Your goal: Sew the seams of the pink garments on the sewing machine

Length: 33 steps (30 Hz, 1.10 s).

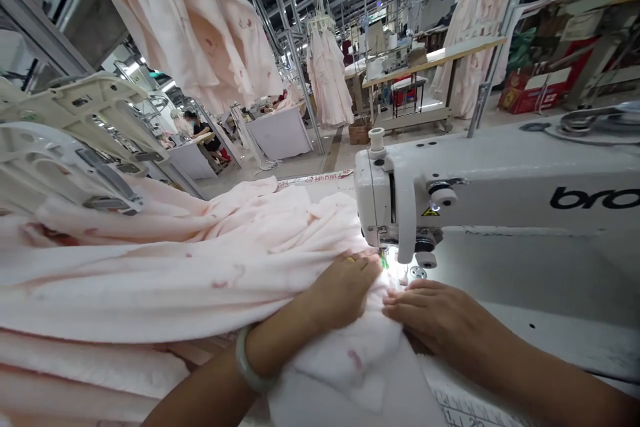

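Pale pink, plush-looking cloth (150,300) covers the left side of the sewing table (467,400) in my head view, its long folds running from the left edge toward the sewing machine (480,177). Most of it lies left of the grip; a narrower part drops from between the hands toward the table's near edge.

I see the left hand (345,290) nearer both to that bulk and to the lit spot under the machine's head, its knuckles bent and fingertips down on the cloth. Its thumb is hidden, so I can't tell whether it pinches or only presses. The right hand (433,310) lies just beside it, fingers stretched and close together, tips on the cloth's right border. Its thumb is out of sight too, and I can't tell whether anything is pinched there. The two hands are apart, with a strip of cloth between them.
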Each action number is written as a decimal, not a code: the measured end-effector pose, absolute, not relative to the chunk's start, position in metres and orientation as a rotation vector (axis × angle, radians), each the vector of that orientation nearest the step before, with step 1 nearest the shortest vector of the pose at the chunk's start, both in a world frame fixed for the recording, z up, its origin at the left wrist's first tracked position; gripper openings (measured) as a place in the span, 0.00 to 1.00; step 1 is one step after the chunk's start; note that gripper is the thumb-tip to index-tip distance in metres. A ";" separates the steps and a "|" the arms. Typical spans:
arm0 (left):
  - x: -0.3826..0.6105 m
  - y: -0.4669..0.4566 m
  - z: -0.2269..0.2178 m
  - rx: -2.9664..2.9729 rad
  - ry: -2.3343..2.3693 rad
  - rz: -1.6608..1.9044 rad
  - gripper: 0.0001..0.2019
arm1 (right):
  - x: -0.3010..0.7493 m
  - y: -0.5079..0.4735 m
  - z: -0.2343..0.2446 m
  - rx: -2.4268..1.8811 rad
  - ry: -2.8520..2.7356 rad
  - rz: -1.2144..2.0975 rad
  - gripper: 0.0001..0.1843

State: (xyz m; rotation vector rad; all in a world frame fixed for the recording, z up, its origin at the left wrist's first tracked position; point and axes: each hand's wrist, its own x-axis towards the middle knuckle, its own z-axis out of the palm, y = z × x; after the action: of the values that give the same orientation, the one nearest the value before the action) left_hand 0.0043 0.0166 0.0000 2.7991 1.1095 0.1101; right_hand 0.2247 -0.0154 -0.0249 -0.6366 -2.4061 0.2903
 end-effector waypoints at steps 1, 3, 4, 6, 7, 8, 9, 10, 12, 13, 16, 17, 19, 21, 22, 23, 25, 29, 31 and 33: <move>0.005 0.024 0.001 2.816 1.107 0.088 0.15 | 0.225 -0.012 -0.025 -0.656 -2.402 0.303 0.16; 0.007 0.035 0.007 2.838 1.088 0.045 0.14 | 0.226 -0.007 -0.025 -0.679 -2.390 0.311 0.16; 0.008 0.038 0.012 2.841 1.083 0.022 0.13 | 0.226 -0.005 -0.025 -0.687 -2.387 0.311 0.17; 0.011 0.033 0.022 2.840 1.096 -0.002 0.10 | 0.227 -0.004 -0.024 -0.696 -2.380 0.307 0.18; 0.012 0.026 0.027 2.840 1.119 0.013 0.08 | 0.228 -0.004 -0.024 -0.697 -2.377 0.305 0.18; 0.014 0.017 0.030 2.837 1.153 0.051 0.07 | 0.229 -0.005 -0.024 -0.696 -2.374 0.305 0.18; 0.015 0.006 0.031 2.823 1.196 0.114 0.07 | 0.230 -0.005 -0.024 -0.696 -2.369 0.301 0.17; 0.016 -0.006 0.031 2.794 1.237 0.192 0.07 | 0.231 -0.006 -0.023 -0.701 -2.363 0.294 0.16; 0.016 -0.028 0.026 2.705 1.289 0.343 0.08 | 0.233 -0.007 -0.023 -0.727 -2.353 0.276 0.13; 0.015 -0.036 0.022 2.662 1.298 0.399 0.11 | 0.233 -0.007 -0.022 -0.748 -2.348 0.265 0.12; 0.011 -0.047 0.011 2.574 1.318 0.489 0.08 | 0.234 -0.006 -0.022 -0.795 -2.345 0.227 0.11; 0.008 -0.046 0.010 2.533 1.329 0.514 0.03 | 0.234 -0.005 -0.023 -0.792 -2.351 0.210 0.11; 0.004 -0.038 0.011 2.399 1.339 0.580 0.08 | 0.233 -0.003 -0.025 -0.749 -2.378 0.164 0.12; 0.001 -0.027 0.017 2.209 1.333 0.648 0.14 | 0.231 -0.002 -0.028 -0.671 -2.412 0.093 0.12; 0.001 -0.021 0.020 2.113 1.329 0.679 0.15 | 0.231 -0.001 -0.031 -0.626 -2.428 0.051 0.13; 0.001 -0.016 0.023 2.026 1.322 0.708 0.16 | 0.230 -0.001 -0.033 -0.581 -2.444 0.008 0.14; 0.002 -0.011 0.028 1.904 1.304 0.754 0.16 | 0.231 -0.001 -0.035 -0.504 -2.475 -0.059 0.16; 0.011 -0.018 0.028 2.030 1.274 0.692 0.15 | 0.237 -0.001 -0.029 -0.455 -2.520 -0.055 0.14; 0.015 -0.027 0.024 2.205 1.298 0.628 0.15 | 0.242 -0.001 -0.021 -0.473 -2.558 0.032 0.12; 0.017 -0.034 0.017 2.311 1.338 0.621 0.13 | 0.247 -0.001 -0.013 -0.503 -2.627 0.189 0.13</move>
State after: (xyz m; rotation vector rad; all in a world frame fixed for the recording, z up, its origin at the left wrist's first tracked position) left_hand 0.0172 -0.0342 0.0173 2.3113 1.3381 0.6214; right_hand 0.2472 -0.0010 -0.0130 -0.5030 -2.6273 0.1891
